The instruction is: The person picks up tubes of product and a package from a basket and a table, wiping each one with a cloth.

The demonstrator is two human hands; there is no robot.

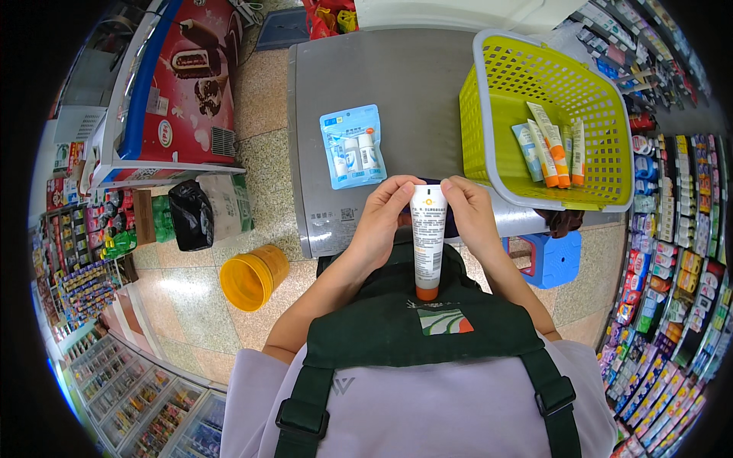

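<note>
A white squeeze tube with an orange cap hangs cap down in front of the dark green apron. Its flat top end is pinched by my left hand on one side and my right hand on the other. Small print covers the side facing up. Beyond my left hand, a light blue pouch of small bottles lies on the grey counter. To the right stands a lime green plastic basket with several tubes inside, some with orange caps.
A yellow bucket and a black-lined bin stand on the floor at left, near a red and blue ice cream freezer. Beneath the counter's right side is a blue plastic stool. Stocked shelves line the right.
</note>
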